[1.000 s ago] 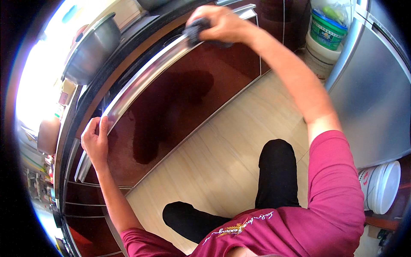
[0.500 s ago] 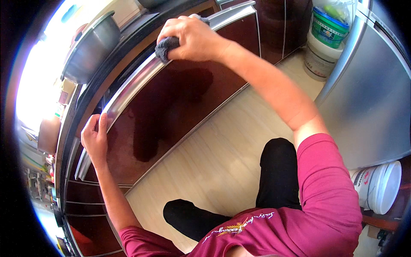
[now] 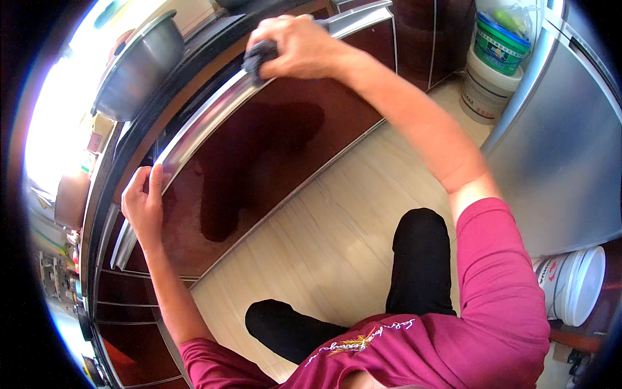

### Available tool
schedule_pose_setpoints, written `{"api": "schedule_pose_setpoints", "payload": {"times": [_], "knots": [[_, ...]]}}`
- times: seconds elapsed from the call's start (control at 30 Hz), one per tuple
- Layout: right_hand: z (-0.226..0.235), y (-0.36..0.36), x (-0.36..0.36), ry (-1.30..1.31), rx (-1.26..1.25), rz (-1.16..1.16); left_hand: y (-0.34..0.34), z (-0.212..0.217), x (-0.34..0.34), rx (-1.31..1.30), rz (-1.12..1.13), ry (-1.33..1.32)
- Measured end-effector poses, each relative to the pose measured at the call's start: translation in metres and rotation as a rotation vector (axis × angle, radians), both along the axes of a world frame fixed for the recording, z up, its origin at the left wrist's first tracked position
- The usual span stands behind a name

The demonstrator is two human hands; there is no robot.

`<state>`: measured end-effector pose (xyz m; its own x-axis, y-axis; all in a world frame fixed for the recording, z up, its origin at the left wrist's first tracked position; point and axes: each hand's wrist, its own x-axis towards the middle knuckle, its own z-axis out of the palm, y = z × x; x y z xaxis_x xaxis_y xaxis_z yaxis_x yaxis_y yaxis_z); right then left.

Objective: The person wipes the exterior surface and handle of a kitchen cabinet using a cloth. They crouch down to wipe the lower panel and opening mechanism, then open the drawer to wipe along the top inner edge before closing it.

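A dark grey cloth point(image 3: 260, 59) is bunched in my right hand point(image 3: 299, 47), which presses it onto the silver metal edge strip point(image 3: 210, 111) along the top of a dark red drawer front point(image 3: 278, 139). Toward the strip's left end, my left hand point(image 3: 144, 201) grips that same strip, thumb on the near side and fingers curled over the far side. The drawer stands a little out from the cabinet. A darker, wet-looking patch point(image 3: 223, 188) spreads over the drawer front's glossy face.
On the dark counter edge at left sits a steel bowl point(image 3: 139, 68). A grey fridge point(image 3: 564, 149) stands at right, with a green tub point(image 3: 499, 45) on a white bucket point(image 3: 487, 94) behind it. Another white bucket point(image 3: 570, 285) lies at lower right. Pale floor point(image 3: 311, 240) lies below.
My right hand with the cloth has shifted slightly right and farther away along the metal strip. My left hand keeps its hold on the strip, nearly unmoved.
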<state>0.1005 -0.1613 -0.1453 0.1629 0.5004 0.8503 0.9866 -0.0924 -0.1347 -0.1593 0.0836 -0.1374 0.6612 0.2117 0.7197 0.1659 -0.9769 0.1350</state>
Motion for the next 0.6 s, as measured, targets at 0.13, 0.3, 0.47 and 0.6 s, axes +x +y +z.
{"api": "schedule_pose_setpoints", "payload": {"times": [0.13,0.3,0.47,0.6], "knots": [[0.0,-0.009,0.028,0.012,-0.04,0.071,0.004,-0.002,-0.001,-0.03,-0.028,0.002],[0.004,-0.072,0.061,0.373,-0.021,0.073,-0.001,-0.001,-0.004,-0.019,0.001,0.008],[0.003,-0.047,0.034,0.137,0.066,0.067,0.001,-0.001,0.0,0.013,0.011,0.003],[0.0,-0.003,0.013,-0.015,0.001,-0.06,-0.001,-0.001,0.005,-0.032,-0.028,-0.008]]}}
